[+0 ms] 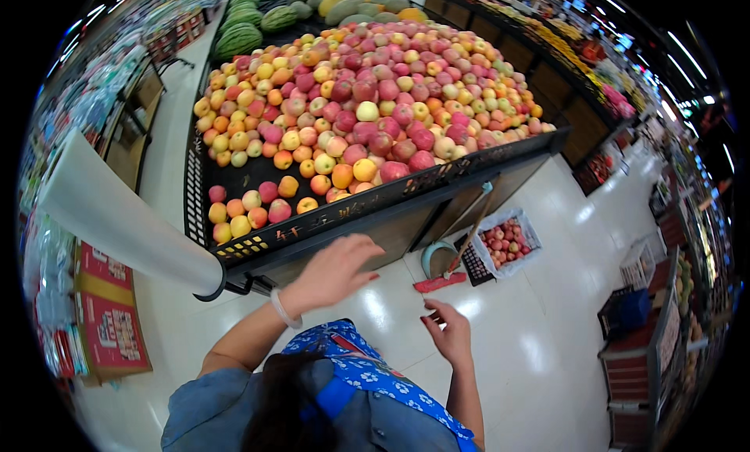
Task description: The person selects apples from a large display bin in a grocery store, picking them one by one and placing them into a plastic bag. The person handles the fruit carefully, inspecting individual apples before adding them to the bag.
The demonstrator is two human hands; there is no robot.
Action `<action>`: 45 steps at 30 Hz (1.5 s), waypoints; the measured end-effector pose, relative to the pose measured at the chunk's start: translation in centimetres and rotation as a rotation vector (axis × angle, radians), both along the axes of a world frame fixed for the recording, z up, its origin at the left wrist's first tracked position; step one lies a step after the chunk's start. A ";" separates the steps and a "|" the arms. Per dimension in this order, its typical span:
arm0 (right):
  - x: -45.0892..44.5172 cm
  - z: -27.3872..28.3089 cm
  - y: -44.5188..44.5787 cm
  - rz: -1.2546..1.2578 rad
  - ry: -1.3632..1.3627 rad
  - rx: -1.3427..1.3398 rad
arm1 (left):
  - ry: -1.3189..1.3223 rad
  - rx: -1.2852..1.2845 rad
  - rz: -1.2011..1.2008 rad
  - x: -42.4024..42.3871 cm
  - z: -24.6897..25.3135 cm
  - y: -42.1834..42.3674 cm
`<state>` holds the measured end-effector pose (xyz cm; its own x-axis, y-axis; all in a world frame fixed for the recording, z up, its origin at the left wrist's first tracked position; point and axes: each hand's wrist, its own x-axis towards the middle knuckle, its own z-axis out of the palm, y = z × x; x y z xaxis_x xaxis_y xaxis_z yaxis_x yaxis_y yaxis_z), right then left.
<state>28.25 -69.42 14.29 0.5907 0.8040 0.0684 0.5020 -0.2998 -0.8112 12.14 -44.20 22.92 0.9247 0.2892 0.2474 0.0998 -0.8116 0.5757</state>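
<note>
My left hand, with a pale bangle at the wrist, is raised over the front edge of a black display bin. It holds nothing, its fingers apart and slightly blurred. Lower and to the right, my right hand hangs in front of my body above the floor, fingers bent and apart, with nothing seen in it. A large heap of red and yellow apples fills most of the bin. A few apples lie loose near its front left corner, where the black liner shows.
A lined crate of apples stands on the floor at right, beside a red broom head and a teal dustpan. A thick white column rises at the bin's left corner. Watermelons lie behind the apples.
</note>
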 end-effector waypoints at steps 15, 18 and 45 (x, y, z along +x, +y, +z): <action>16.3 7.9 28.6 0.426 -0.624 0.122 | 0.480 0.151 0.414 10.5 -3.5 23.9; 18.0 5.9 33.3 0.529 -0.696 -0.112 | 0.380 0.017 0.506 13.4 -6.8 26.8; 39.0 5.1 54.8 0.487 1.150 0.253 | -0.751 -1.263 0.632 25.6 3.9 38.3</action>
<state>67.30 -14.60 19.39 0.0596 0.9930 -0.1024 -0.5116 -0.0577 -0.8573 37.72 -5.88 26.82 0.3670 0.9233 -0.1131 -0.3831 0.2608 0.8861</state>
